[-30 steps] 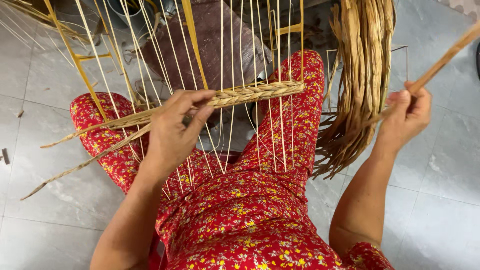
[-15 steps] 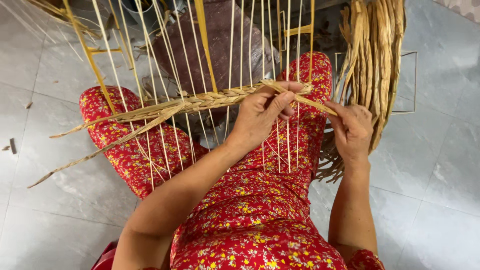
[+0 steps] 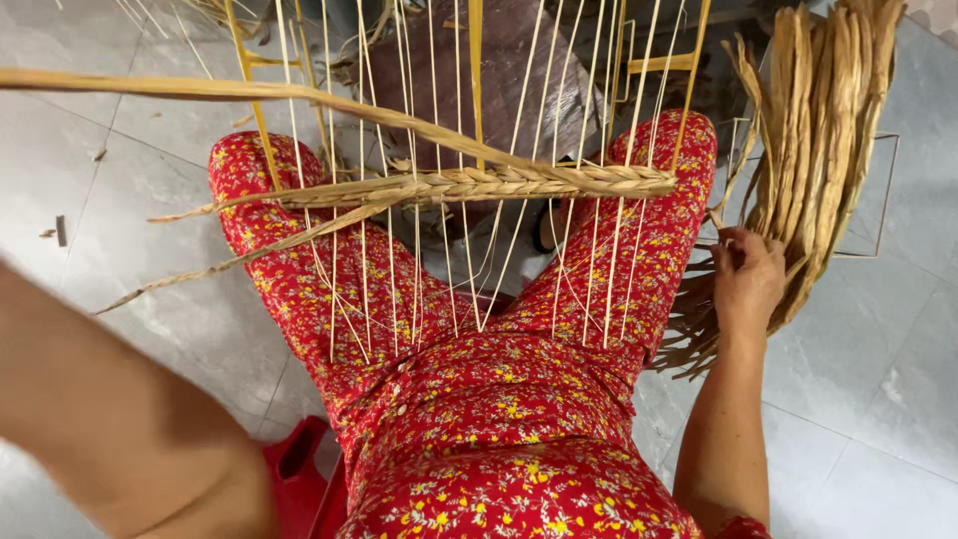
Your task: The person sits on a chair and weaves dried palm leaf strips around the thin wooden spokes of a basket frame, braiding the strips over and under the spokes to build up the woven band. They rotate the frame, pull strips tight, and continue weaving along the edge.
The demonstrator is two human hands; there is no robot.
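Right hand [image 3: 746, 279] grips dried reed bundle [image 3: 818, 150]; left hand apparently off-frame.

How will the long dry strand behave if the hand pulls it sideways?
The strand looks flat and thin, so probably light and bendy. It curves gently toward the woven row, suggesting some springiness. Its dry surface may crack if folded.

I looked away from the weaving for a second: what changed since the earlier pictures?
The left hand left the braided straw row and swung out left; only its forearm shows. A long straw strand now stretches leftward. The right hand moved to the hanging dried-straw bundle. The upright strings stayed put.
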